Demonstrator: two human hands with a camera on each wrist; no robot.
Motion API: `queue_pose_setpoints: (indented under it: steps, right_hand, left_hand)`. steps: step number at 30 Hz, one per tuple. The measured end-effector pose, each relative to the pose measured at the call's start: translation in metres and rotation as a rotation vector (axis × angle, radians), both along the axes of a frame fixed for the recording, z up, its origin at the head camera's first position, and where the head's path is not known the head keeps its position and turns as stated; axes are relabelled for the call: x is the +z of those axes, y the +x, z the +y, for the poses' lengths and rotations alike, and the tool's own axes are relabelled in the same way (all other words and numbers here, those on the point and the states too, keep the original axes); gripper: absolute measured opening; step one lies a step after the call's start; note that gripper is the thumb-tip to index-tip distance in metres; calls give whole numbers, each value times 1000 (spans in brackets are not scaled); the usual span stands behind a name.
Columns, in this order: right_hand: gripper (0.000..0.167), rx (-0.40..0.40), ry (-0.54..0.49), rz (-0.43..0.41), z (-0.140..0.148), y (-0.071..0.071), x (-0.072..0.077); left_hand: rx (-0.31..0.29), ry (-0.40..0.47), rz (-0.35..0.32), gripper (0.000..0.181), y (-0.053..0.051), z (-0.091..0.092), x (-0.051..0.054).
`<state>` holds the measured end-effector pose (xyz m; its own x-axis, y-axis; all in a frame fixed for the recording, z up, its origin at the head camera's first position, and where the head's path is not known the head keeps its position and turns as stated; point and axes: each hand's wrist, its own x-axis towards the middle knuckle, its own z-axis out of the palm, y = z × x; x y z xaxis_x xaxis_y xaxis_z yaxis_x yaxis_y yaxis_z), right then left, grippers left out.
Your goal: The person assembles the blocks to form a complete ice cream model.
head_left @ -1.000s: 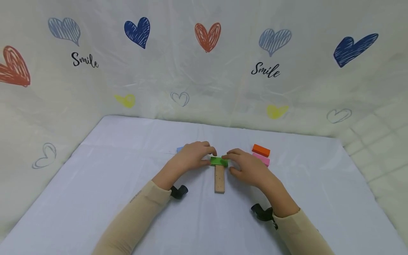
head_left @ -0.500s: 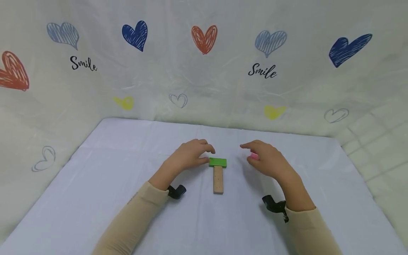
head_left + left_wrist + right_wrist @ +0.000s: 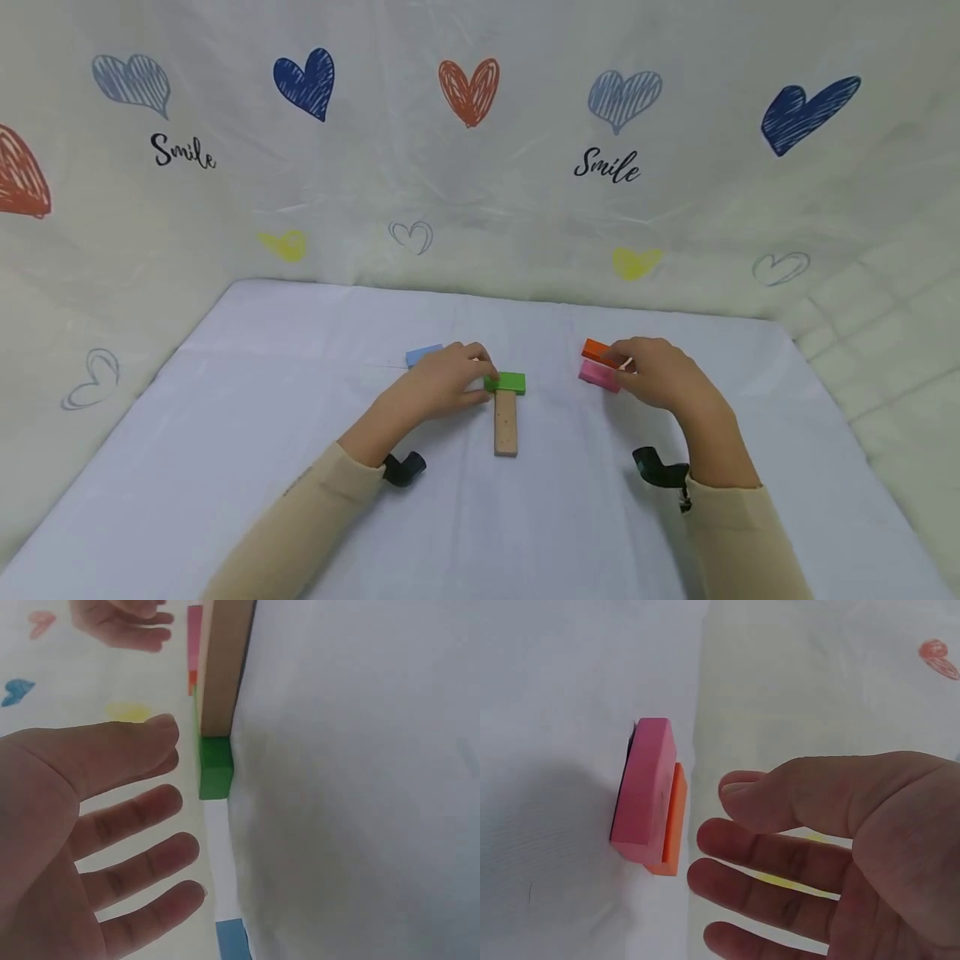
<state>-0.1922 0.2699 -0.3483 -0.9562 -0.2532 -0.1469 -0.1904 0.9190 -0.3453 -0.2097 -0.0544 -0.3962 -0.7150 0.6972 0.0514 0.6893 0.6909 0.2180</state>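
Observation:
A green block (image 3: 512, 382) lies crosswise at the far end of a plain wooden block (image 3: 506, 425), the two forming a T on the table. My left hand (image 3: 442, 383) hovers at the green block's left end; in the left wrist view its fingers (image 3: 142, 859) are loosely extended and hold nothing. To the right, a pink block (image 3: 599, 375) lies in front of an orange block (image 3: 597, 351). My right hand (image 3: 660, 375) is over their right ends. The right wrist view shows its thumb and fingers (image 3: 769, 892) relaxed, with nothing between them.
A light blue block (image 3: 422, 355) lies behind my left hand, partly hidden by it. White cloth (image 3: 570, 500) covers the table, and a curtain with printed hearts (image 3: 468, 92) stands along its back edge. A small black device sits on each wrist.
My right hand has left the green block and moved right to the pink and orange blocks. My left hand stays near the green block, and the light blue block shows again behind it.

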Motion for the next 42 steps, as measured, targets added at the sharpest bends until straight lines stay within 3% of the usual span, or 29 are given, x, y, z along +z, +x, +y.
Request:
queue_pose_setpoints:
  steps: [5, 14, 28, 42]
  right_hand:
    - [31, 17, 19, -44, 0, -3, -4]
    - [28, 30, 56, -48, -5, -4, -11]
    - [32, 52, 92, 8, -18, -6, -21]
    - [36, 91, 105, 80, -34, -5, -28]
  left_hand:
    - [-16, -40, 3, 28, 4, -6, -4]
    - [-18, -46, 14, 30, 5, -5, -7]
    - [-32, -37, 22, 30, 4, -5, -12]
    - [-21, -40, -11, 30, 5, -5, -8]
